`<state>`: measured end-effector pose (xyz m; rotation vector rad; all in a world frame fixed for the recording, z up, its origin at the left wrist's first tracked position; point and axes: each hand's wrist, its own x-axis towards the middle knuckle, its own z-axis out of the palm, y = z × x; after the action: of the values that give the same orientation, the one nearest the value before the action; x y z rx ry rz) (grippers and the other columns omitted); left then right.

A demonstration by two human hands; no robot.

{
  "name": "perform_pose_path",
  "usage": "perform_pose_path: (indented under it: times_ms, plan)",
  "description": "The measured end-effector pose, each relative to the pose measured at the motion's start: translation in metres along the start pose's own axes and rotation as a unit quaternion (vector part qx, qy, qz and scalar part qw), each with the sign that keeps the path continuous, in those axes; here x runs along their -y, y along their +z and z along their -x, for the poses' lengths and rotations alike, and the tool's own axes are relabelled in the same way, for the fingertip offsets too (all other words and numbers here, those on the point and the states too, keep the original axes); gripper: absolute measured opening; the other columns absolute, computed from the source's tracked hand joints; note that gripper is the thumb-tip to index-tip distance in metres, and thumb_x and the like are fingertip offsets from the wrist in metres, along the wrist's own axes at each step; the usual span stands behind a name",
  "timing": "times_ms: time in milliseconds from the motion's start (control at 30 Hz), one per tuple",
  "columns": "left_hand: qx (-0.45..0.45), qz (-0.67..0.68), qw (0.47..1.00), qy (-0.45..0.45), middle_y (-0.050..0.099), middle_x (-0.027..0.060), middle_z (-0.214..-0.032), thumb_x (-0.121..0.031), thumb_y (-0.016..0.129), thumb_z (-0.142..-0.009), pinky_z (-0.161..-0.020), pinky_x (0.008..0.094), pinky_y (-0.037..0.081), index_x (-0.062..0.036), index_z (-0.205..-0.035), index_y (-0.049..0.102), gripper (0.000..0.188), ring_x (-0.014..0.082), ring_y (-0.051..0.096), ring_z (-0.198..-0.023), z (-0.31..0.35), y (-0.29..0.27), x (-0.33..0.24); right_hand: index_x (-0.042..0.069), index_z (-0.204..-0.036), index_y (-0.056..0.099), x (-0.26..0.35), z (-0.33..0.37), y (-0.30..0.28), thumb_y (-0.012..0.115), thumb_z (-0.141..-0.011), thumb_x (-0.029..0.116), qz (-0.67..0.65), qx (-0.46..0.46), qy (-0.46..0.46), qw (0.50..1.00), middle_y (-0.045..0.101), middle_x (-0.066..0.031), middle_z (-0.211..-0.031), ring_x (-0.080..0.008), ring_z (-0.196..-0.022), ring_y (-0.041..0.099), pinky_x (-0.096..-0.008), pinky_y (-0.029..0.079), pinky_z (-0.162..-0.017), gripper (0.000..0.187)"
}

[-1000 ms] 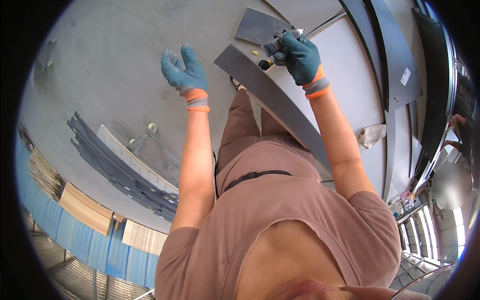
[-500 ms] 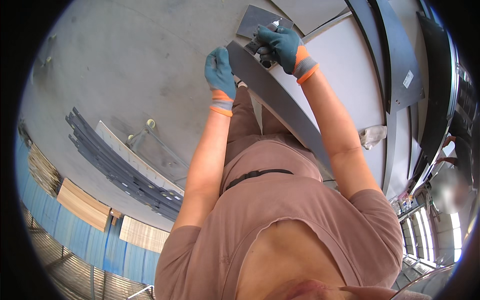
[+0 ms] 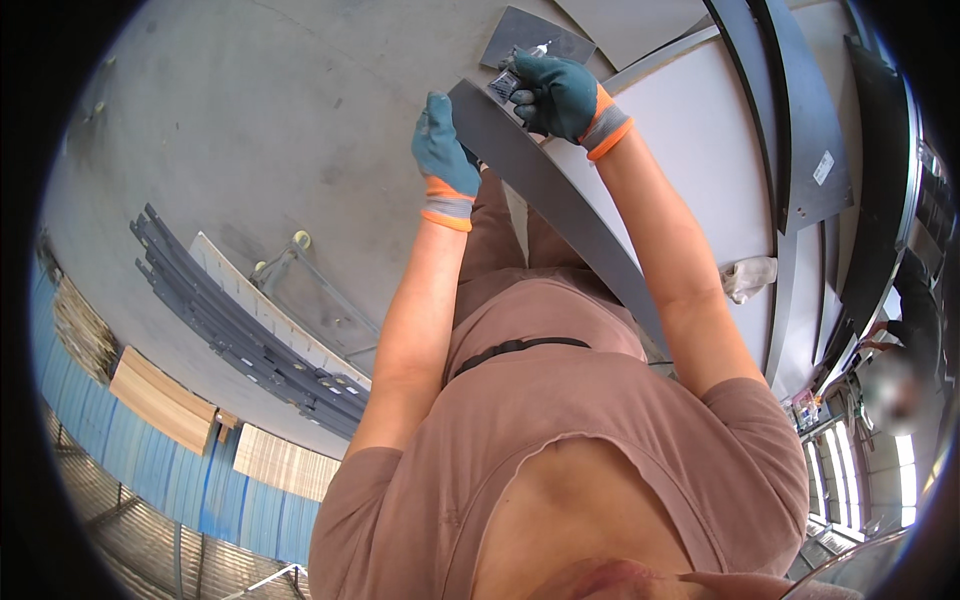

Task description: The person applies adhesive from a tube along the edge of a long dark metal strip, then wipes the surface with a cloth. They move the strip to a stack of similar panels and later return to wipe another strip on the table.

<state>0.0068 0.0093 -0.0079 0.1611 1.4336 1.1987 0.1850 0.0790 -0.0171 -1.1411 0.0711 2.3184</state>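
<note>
A long dark-grey board (image 3: 560, 190) slants in front of my body, its far end near my gloved hands. My left hand (image 3: 441, 148), in a teal and orange glove, is closed on the board's left edge near that end, thumb up; some fingertips are hidden. My right hand (image 3: 556, 95), gloved alike, is closed around a small dark tool (image 3: 505, 85) with a pale pointed tip, beside the board's far end. The glove covers much of the tool, so its exact kind cannot be made out.
A white-topped panel (image 3: 690, 140) lies right of the board, with a pale cloth (image 3: 748, 278) on it. Curved-looking dark panels (image 3: 815, 120) stand further right. Stacked dark strips (image 3: 240, 320) and a wheeled frame (image 3: 310, 265) are at left. Another person (image 3: 905, 320) is at far right.
My left hand has shifted slightly down along the board's edge, and its thumb now points up. My right hand has turned and moved slightly left with the dark tool.
</note>
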Motion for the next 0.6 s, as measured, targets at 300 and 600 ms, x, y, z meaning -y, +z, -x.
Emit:
perform_pose_path:
  times_ms: [300, 600]
  plan:
    - [0.005, 0.007, 1.000, 0.001, 0.070, 0.0035, -0.100, -0.042, 0.068, -0.101, -0.079, 0.0312, 0.056, -0.0052, -0.108, 0.068, 0.038, 0.0171, 0.067, -0.088, -0.007, -0.013, 0.006, 0.006, -0.106, 0.068, -0.001, 0.005, 0.020, 0.059, -0.106, 0.028, 0.085, -0.076, -0.007, 0.993, 0.055, 0.0008, -0.078, -0.0105, -0.066, 0.050, -0.0265, 0.046, -0.059, 0.024]
    - [0.005, -0.002, 1.000, 0.013, 0.070, 0.0037, -0.102, -0.043, 0.067, -0.101, -0.081, 0.0314, 0.056, -0.0051, -0.109, 0.068, 0.039, 0.0172, 0.067, -0.089, -0.010, -0.014, 0.010, 0.006, -0.102, 0.067, -0.002, 0.001, 0.018, 0.060, -0.105, 0.028, 0.040, -0.063, 0.001, 0.997, 0.053, 0.0005, -0.078, -0.0112, -0.066, 0.047, -0.0259, 0.045, -0.059, 0.024]
